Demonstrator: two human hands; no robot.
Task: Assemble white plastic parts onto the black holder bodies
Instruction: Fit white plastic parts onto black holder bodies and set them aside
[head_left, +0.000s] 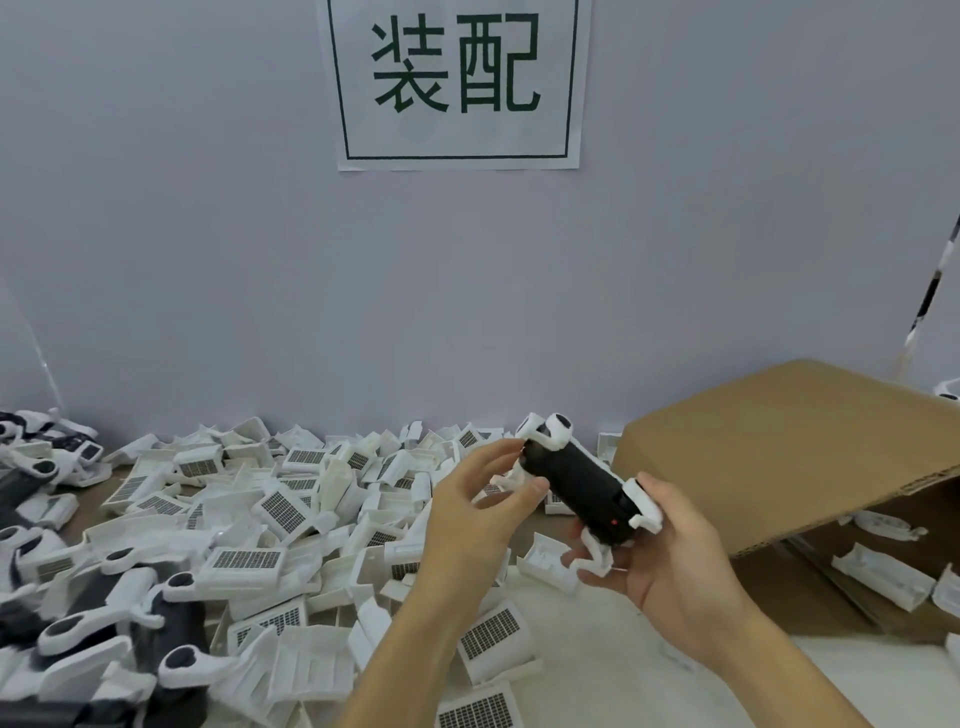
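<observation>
1. black holder body (576, 486), white parts on both ends, held tilted above the table (613, 670).
2. my right hand (670, 551) grasps its lower end.
3. my left hand (478, 512) pinches its upper end.
4. pile of white plastic parts (270, 519) lies left; cardboard box (779, 452) stands right.

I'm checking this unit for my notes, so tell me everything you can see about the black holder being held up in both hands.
The black holder is an elongated matte black plastic body, held tilted above the pile of loose white parts. White plastic pieces with rounded loops sit at its far end, and another white piece caps its near end. A small red dot shows near its lower end. The right hand cradles its near end; the left hand's fingertips touch its far end.
</observation>
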